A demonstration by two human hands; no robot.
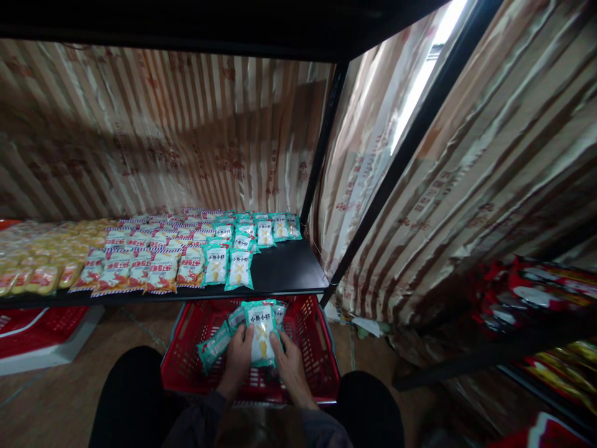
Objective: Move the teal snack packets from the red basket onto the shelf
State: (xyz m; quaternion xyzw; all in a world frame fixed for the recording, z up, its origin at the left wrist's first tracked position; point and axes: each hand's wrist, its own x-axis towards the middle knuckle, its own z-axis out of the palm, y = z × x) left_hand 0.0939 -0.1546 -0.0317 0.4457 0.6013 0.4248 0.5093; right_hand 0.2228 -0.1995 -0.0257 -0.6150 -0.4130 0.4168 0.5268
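Observation:
Between my two hands, above a red plastic basket (313, 348), is a teal and white snack bag (262, 330) with its printed front facing up. My left hand (239, 359) grips its left side, thumb on the front. On the right side, my right hand (290, 364) pinches it the same way. Other teal snack bags (215, 348) lie in the basket underneath, partly hidden by my hands. Ahead, matching teal bags (239, 269) stand in rows near the right end of a black shelf (290, 267).
Red and white snack bags (161, 269) and yellow packaged goods (44, 267) fill the shelf leftward. A black post (392, 174) rises at the right, before a striped curtain (448, 193). Another red basket (41, 330) is at lower left; more packets (536, 289) are at far right.

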